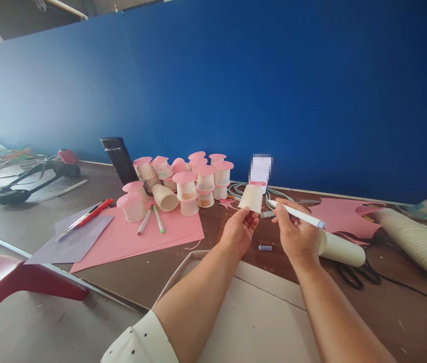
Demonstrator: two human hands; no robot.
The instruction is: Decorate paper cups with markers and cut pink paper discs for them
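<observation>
A dotted sleeve [143,343] is lying nearest; beyond, the left hand [239,231] is pinching a pale paper cup [251,197]. On the cup's right, the right hand [301,236] is pinching a white pen [304,216], its length slanting leftward, tip pointing just beside the cup.

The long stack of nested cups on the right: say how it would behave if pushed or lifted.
The stack of cups lies on its round side, so a push would probably make it roll. Its rims suggest separate nested pieces, so lifting one end could let it sag or slide apart.
</observation>
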